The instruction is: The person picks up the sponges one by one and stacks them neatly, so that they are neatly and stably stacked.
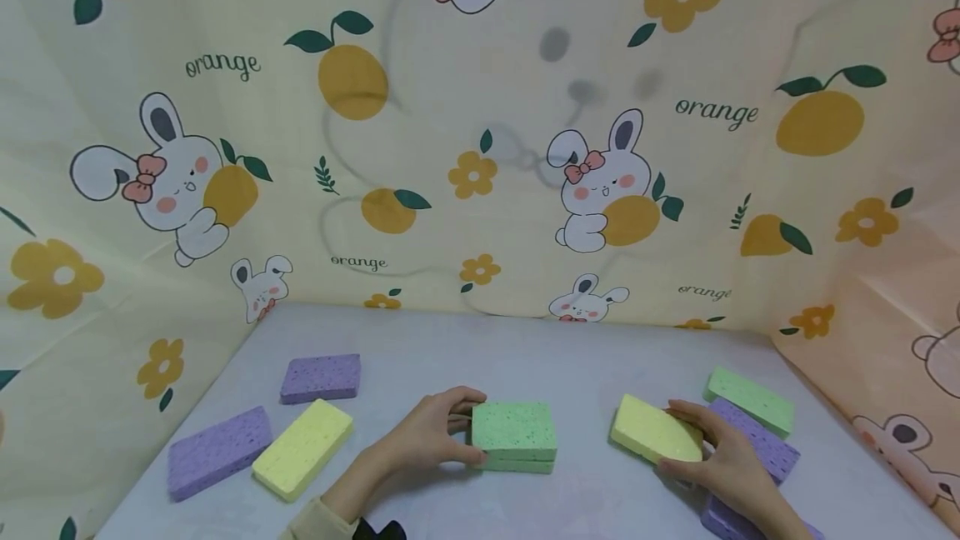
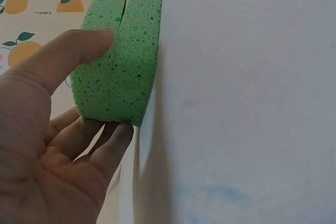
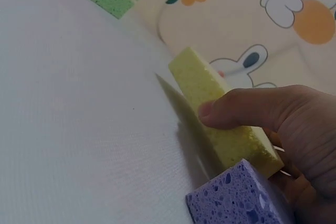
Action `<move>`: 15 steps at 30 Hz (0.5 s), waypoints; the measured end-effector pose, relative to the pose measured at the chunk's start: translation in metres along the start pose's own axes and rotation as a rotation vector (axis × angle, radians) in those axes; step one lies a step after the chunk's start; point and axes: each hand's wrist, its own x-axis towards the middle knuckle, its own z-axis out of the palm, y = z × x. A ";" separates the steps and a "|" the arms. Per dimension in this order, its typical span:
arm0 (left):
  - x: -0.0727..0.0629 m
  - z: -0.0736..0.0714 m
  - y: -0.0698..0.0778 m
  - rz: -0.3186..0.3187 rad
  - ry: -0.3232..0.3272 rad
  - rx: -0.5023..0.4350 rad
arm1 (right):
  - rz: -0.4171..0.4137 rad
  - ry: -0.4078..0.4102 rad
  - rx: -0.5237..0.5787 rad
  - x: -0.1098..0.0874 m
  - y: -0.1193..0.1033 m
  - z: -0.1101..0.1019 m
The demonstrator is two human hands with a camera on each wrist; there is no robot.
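Observation:
Two green sponges point(image 1: 514, 427) lie stacked in the middle of the table, the upper one nearly flush with the lower. My left hand point(image 1: 431, 433) grips the stack at its left end, thumb on the near side and fingers on the far side. In the left wrist view the thumb presses near the seam of the green sponges point(image 2: 118, 72). To the right, my right hand point(image 1: 723, 457) pinches a yellow sponge point(image 1: 652, 430) by its right end. The right wrist view shows a shadow under this yellow sponge point(image 3: 197, 85), and its far end looks raised off the table.
Beside the right hand lie a green sponge point(image 1: 750, 401), a purple sponge point(image 1: 757, 438) and another purple sponge point(image 1: 723, 517) partly hidden by the wrist. Leftward are two purple sponges point(image 1: 321, 377) point(image 1: 220, 451) and a yellow sponge point(image 1: 302, 448). A printed cloth point(image 1: 480, 223) surrounds the table.

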 end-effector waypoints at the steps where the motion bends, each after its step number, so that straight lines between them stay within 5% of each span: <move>1: 0.000 0.000 0.001 0.001 0.000 0.003 | -0.005 0.008 -0.009 0.000 0.000 -0.001; 15: 0.002 0.000 0.000 -0.005 -0.003 0.010 | -0.105 0.130 -0.055 -0.005 -0.004 0.000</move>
